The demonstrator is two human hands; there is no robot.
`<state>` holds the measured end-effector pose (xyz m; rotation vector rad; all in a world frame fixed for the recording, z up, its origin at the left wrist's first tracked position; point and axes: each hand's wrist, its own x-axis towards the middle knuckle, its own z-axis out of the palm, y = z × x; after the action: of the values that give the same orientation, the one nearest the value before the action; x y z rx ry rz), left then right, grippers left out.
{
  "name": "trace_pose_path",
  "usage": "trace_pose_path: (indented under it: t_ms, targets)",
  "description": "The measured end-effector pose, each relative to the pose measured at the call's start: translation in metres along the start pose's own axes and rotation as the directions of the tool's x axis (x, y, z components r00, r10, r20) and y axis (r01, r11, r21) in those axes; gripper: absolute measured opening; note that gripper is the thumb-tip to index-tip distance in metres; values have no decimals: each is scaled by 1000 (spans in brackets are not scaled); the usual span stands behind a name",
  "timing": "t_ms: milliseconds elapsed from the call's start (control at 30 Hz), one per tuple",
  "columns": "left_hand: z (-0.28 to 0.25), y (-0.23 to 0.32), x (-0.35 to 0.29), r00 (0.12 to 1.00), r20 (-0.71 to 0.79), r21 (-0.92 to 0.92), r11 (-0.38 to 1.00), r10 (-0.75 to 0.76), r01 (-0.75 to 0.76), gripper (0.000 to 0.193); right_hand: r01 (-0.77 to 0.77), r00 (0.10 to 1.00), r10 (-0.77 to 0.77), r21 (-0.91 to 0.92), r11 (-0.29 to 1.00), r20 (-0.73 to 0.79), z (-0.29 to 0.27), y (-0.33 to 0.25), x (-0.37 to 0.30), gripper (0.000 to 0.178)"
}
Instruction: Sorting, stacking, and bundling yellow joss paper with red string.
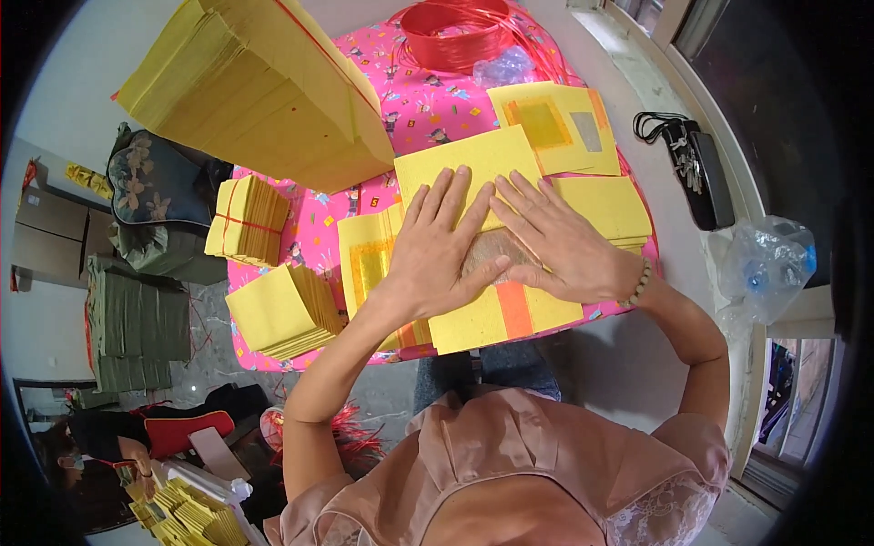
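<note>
My left hand (437,250) lies flat with its fingers stretched out on a stack of yellow paper sheets (455,318). Beside it my right hand (564,246) presses down the same way, a beaded bracelet at its wrist. The thumbs meet over a dull brownish patch (487,250), and below them an orange-red stripe (514,309) runs to the near edge. Neither hand grips anything. Left of the stack, partly covered, are more yellow sheets with a gold square (369,271). Another yellow sheet (551,127) with a gold square and a grey patch lies beyond my right hand.
A tall tied yellow paper stack (273,100) stands at the table's far left, with smaller bundles (248,220) nearer. Red plastic strapping (455,36) sits at the back of the pink patterned cloth (428,100). Another person (109,446) handles yellow paper at lower left.
</note>
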<state>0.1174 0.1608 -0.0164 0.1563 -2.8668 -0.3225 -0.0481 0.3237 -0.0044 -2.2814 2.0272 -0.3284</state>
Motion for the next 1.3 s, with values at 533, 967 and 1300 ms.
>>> trace_pose_path:
  t_ms: [533,967,1300]
  targets:
    - [-9,-13,14,996,-71,10,999,47,-46,62,143,951,-179,-157,977,-251,-12,34,31,35]
    - [-16,21,19,838,-515,460,883,180,94,51,28,666,656,891,453,-354,-9,-30,-7,35]
    - [-16,75,9,819,-531,387,922,216,8,53,351,712,702,878,-325,-25,-10,-53,-24,40]
